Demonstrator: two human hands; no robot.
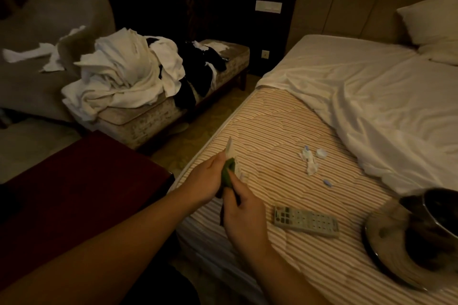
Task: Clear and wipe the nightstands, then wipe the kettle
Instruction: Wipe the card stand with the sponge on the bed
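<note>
Both hands meet over the edge of the striped mattress point(285, 141). The left hand point(205, 181) and right hand point(241, 213) are each closed on the same small bundle: a green cloth point(228, 173) bunched with a pale scrap of paper or tissue point(231, 153) that sticks up above the left fingers point(220, 158). A dark strip hangs below the right hand; what it is cannot be made out.

The dark red nightstand point(81, 188) sits just to the left, its top bare in the part that shows. The things taken off it seem to lie on the mattress: a grey remote control point(306, 221), crumpled tissue and small caps point(311, 158), and at the right edge a dark kettle point(436, 215) standing on a round tray point(381, 250).

The cloth looks soft and light, so it should fold into a pad that fills the palm; pinching one corner would let it trail. The kettle is likely rigid and smooth, possibly slippery. Steadying it by the handle or body while wiping seems wise, since the mattress gives underneath the tray and could let it tip.
</note>
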